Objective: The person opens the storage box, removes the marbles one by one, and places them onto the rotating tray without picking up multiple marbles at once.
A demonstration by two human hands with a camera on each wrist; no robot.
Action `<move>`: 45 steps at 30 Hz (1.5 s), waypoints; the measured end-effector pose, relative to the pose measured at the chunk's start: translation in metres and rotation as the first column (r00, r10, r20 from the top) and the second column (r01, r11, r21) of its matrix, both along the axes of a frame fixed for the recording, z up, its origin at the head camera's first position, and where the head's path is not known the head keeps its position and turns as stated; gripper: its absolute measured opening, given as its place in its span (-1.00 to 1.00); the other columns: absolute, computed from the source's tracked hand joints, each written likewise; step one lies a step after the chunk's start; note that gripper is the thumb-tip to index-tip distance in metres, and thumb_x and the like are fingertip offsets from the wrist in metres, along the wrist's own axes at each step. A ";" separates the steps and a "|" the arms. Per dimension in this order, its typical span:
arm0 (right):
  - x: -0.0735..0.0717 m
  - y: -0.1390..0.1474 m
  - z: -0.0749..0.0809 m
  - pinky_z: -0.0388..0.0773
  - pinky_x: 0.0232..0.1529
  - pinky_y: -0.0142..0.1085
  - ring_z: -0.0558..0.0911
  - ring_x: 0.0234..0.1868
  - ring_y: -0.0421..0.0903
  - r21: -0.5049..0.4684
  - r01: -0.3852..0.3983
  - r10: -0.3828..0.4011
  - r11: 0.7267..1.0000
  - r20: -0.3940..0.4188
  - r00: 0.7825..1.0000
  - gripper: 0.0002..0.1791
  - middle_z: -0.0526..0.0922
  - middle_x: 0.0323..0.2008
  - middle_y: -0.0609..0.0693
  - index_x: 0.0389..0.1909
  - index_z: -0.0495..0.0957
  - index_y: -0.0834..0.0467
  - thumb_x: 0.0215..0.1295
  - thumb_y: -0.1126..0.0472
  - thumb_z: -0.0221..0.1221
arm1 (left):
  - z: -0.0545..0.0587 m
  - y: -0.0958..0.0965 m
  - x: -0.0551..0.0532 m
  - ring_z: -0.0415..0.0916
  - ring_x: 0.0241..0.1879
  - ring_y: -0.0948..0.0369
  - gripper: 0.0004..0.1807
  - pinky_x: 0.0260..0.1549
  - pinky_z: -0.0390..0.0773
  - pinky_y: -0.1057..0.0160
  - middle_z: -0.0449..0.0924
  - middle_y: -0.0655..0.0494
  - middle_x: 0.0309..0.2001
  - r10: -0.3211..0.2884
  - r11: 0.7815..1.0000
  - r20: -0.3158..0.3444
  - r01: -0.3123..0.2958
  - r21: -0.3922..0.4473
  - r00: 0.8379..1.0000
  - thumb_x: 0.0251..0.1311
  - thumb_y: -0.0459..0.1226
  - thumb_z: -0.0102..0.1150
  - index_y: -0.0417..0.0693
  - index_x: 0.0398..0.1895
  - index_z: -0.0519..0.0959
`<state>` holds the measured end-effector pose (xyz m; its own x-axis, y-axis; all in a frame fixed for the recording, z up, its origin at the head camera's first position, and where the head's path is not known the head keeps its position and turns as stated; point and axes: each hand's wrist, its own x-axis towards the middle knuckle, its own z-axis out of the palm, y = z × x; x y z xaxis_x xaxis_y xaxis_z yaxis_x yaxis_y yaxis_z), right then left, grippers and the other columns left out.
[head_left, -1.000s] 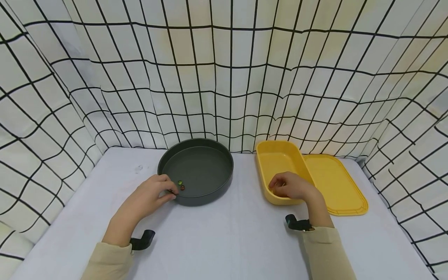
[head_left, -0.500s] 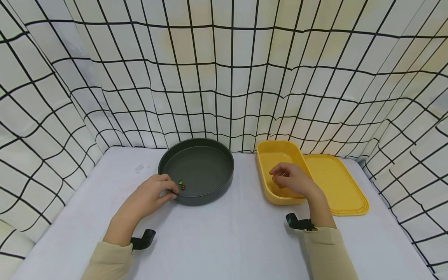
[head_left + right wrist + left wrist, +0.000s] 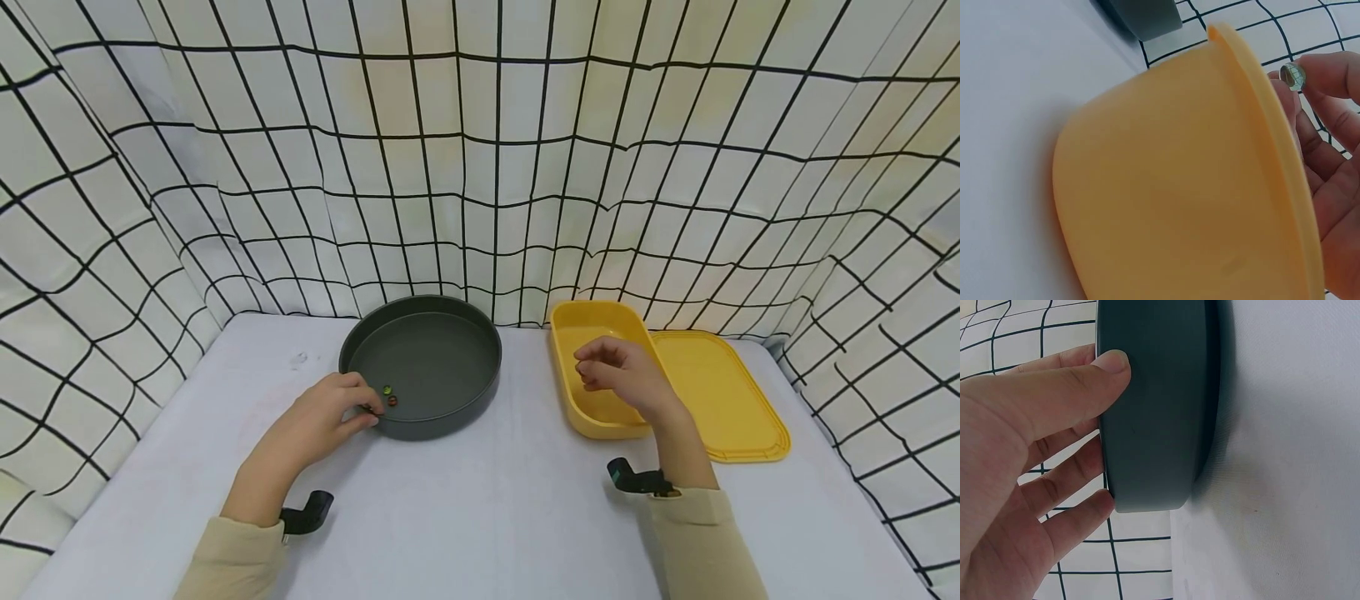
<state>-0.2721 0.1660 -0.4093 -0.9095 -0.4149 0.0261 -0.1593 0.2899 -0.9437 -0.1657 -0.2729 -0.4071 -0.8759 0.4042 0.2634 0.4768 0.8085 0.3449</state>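
Observation:
My left hand [image 3: 322, 417] grips the near left rim of a round dark grey pan [image 3: 431, 358]. In the left wrist view the thumb lies on the pan's outer wall [image 3: 1160, 425], with the fingers behind the rim. Inside the pan, near that hand, lie a small green ball [image 3: 387, 390] and a small brown ball [image 3: 392, 401]. Above the yellow box [image 3: 600, 429], my right hand [image 3: 622, 379] pinches a clear glass marble [image 3: 1292, 76] between thumb and fingertip. The box wall hides part of this hand in the right wrist view.
A flat yellow lid [image 3: 731, 408] lies just right of the box. White cloth [image 3: 480, 508] covers the table. A white curtain with black grid lines [image 3: 495, 167] encloses the back and sides. Some table separates pan and box.
My right hand has risen from inside the yellow box to above it, fingers now pinching the marble. My left hand stays at the pan's rim.

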 end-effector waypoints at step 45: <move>0.016 -0.073 0.037 0.68 -0.07 -0.18 0.63 -0.13 0.24 -0.188 -0.129 0.129 0.974 -0.012 0.992 -0.84 0.62 -0.12 0.19 -0.05 0.55 0.23 0.41 0.30 0.18 | 0.002 0.001 0.001 0.54 -0.25 0.20 -0.82 -0.21 0.54 0.17 0.52 0.31 -0.33 0.016 1.000 0.031 -0.016 0.005 0.999 0.04 -0.35 0.48 0.12 -0.35 0.70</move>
